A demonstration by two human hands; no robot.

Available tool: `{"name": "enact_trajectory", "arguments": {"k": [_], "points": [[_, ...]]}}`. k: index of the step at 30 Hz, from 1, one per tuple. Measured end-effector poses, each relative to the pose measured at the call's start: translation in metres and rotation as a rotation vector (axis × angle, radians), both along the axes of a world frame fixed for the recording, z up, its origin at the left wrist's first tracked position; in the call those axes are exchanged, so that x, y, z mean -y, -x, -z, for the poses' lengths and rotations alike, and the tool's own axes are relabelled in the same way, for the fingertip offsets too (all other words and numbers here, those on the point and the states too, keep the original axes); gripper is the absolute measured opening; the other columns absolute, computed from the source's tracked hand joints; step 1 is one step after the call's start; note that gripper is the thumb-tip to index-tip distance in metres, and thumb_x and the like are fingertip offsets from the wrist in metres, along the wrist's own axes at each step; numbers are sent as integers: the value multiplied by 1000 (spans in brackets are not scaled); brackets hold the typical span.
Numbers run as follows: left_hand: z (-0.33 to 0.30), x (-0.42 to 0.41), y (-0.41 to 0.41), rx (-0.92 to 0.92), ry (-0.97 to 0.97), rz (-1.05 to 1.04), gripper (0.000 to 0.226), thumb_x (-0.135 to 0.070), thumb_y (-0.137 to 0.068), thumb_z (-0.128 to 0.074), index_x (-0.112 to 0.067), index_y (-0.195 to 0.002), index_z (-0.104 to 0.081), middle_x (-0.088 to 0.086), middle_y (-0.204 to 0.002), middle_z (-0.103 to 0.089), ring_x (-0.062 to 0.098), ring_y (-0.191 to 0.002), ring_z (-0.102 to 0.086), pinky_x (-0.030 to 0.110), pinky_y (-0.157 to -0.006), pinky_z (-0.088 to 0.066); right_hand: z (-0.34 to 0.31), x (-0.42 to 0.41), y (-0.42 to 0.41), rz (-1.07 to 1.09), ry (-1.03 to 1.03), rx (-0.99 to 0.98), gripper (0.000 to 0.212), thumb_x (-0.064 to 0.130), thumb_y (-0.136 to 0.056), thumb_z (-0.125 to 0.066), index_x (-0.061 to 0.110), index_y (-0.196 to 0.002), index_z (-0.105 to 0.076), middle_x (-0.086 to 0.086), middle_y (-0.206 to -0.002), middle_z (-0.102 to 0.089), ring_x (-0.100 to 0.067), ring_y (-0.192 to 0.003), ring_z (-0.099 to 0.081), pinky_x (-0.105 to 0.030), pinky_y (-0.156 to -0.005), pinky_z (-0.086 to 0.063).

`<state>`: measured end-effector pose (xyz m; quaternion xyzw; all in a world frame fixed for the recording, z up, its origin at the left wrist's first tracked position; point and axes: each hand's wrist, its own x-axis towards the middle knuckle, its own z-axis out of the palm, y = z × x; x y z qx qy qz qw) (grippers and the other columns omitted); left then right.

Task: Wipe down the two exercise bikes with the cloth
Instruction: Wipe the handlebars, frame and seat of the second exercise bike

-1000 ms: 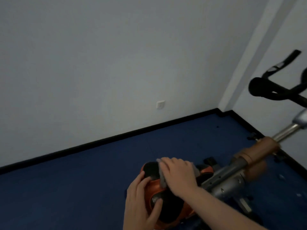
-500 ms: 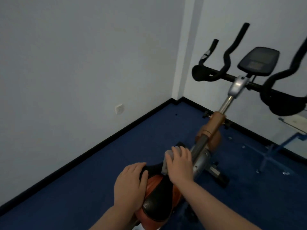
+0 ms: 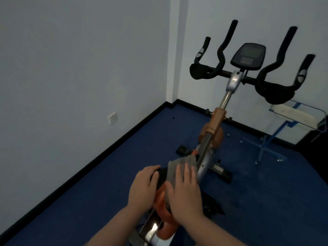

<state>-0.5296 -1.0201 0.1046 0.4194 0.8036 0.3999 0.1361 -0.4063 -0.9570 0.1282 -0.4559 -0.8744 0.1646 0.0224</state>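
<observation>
Item: exercise bike [image 3: 211, 139], seen from behind the saddle and occupying the centre and right of the frame.

Saddle [image 3: 160, 197]: orange and black, at lower centre, largely covered by both hands.

Cloth [image 3: 179, 165]: grey, laid over the nose of the saddle just above lower centre, its far edge touching the grey frame tube.

Right hand [image 3: 185, 192]: pressed flat on the cloth with fingers spread, palm down; the cloth is pinned beneath it rather than clenched in a fist.

Left hand [image 3: 142, 188]: placed over the left side of the saddle, fingers curled loosely around its black edge; no cloth is held in it.

Handlebars [image 3: 220, 55]: black and multi-pronged, at upper right, with padded elbow rests at both ends of the crossbar.

Console [image 3: 248, 56]: dark display, mounted between the handlebar prongs at upper right.

Stem [image 3: 217, 121]: a chrome post set into a copper-coloured sleeve, running diagonally from the handlebars down toward the saddle.

Floor [image 3: 106, 192]: dark blue, edged by a black skirting board.

Walls: pale, meeting in a corner at upper centre; a white wall socket [image 3: 112, 118] is noted at middle left.

Stand [image 3: 292, 121]: blue-framed with a clear tray, at the right edge, partly behind the right elbow rest.

A second bike is not in view.
</observation>
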Motion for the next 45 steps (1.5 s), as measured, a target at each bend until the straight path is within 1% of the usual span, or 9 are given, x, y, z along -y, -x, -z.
{"name": "enact_trajectory", "arguments": {"k": [3,6,12,17,22,25,31,38,45], "points": [[0,1,-3,16,-47,-11,29,-24,-101,-41,-28,-123,-60,-16,-117,-59,2,-110,-50,21,-94,-38,-9,37,-13,-19,-64,20,78,62,-87,-16,20,-151,-31,-10,-158,-25,-30,-147,-19,-52,-110,-32],[-1,2,-4,5,-33,-11,30,-23,-102,-39,-26,-124,-59,-15,-118,-57,2,-110,-47,19,-90,-34,-3,23,-9,13,43,22,74,62,-93,-12,22,-155,-1,-3,-162,11,-22,-148,13,-46,-118,-14],[-3,5,-5,-23,-3,5,32,-25,-102,-37,-28,-126,-57,-19,-116,-54,-3,-107,-42,13,-80,-32,-3,20,-11,119,138,-156,67,59,-97,-25,32,-154,-1,1,-161,17,-23,-147,-3,-43,-115,-27],[-2,3,-6,-68,-25,-19,32,-24,-100,-37,-27,-123,-58,-18,-112,-56,0,-104,-47,12,-76,-33,20,65,-39,86,74,-267,67,75,-77,-1,58,-131,35,24,-142,45,-12,-142,10,-31,-114,-23],[-2,0,-7,-102,-11,-46,33,-23,-98,-37,-24,-122,-60,-15,-113,-57,5,-106,-47,21,-80,-34,11,19,-18,252,242,-401,61,60,-96,-23,48,-148,6,11,-160,-5,-20,-139,-30,-39,-104,-42],[-3,1,-10,-106,-7,-43,32,-22,-99,-38,-24,-123,-59,-15,-113,-57,5,-106,-47,19,-77,-34,6,1,-13,338,345,-436,64,53,-100,-29,40,-152,5,4,-158,-21,-21,-133,-41,-38,-100,-45],[-3,2,-9,-119,-29,-37,31,-20,-99,-39,-25,-121,-60,-20,-109,-55,2,-104,-48,9,-73,-31,15,55,-22,444,303,-482,70,64,-92,-26,44,-150,9,11,-158,-9,-16,-140,-22,-35,-107,-34],[-2,3,-7,-135,-12,-32,29,-20,-98,-41,-25,-119,-60,-18,-107,-57,1,-101,-47,9,-72,-31,-2,-30,5,499,427,-356,65,49,-102,-22,18,-155,3,-16,-150,-38,-34,-130,-45,-44,-104,-40],[-1,3,-5,-133,-43,-39,32,-24,-96,-38,-26,-117,-63,-16,-107,-61,1,-99,-51,9,-76,-35,5,11,-14,335,282,-334,70,58,-97,-21,30,-152,13,2,-156,-26,-23,-128,-46,-35,-93,-43]]}}
